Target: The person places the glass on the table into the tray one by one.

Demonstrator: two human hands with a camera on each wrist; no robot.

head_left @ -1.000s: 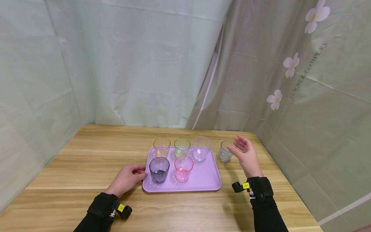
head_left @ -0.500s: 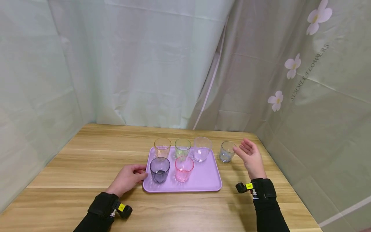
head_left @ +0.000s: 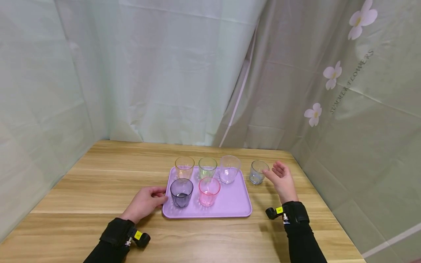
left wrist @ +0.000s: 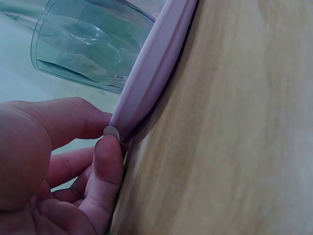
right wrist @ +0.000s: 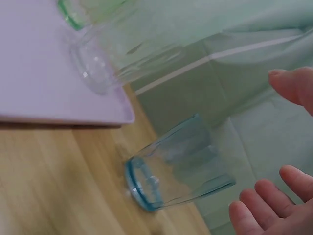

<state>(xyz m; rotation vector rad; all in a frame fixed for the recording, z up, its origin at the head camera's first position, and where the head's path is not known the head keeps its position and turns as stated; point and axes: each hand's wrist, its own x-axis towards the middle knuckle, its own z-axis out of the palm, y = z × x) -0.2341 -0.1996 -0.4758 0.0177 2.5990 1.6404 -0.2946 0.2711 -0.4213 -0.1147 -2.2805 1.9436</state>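
A lilac tray [head_left: 230, 204] lies on the wooden table, bearing several tumblers. My left hand [head_left: 144, 202] pinches the tray's left edge between thumb and finger; the grip shows in the left wrist view at the rim [left wrist: 146, 68]. Nearest to that hand on the tray is a dark grey tumbler [head_left: 181, 193]. Off the tray's right side, a pale blue-grey tumbler [head_left: 257, 173] stands upright on the table. Just right of it is my right hand [head_left: 283, 182], thumb and fingers apart. In the right wrist view a gap separates this hand from the bluish tumbler [right wrist: 181, 169].
A pink tumbler [head_left: 209, 193] is at the tray's front middle. Behind stand amber [head_left: 184, 170], green [head_left: 207, 170] and clear [head_left: 228, 171] tumblers. Curtains [head_left: 164, 73] hang behind and beside the table [head_left: 131, 160].
My right hand has moved back toward me and slightly right, no longer overlapping the blue-grey tumbler as much. The left hand, tray and tumblers have stayed put.
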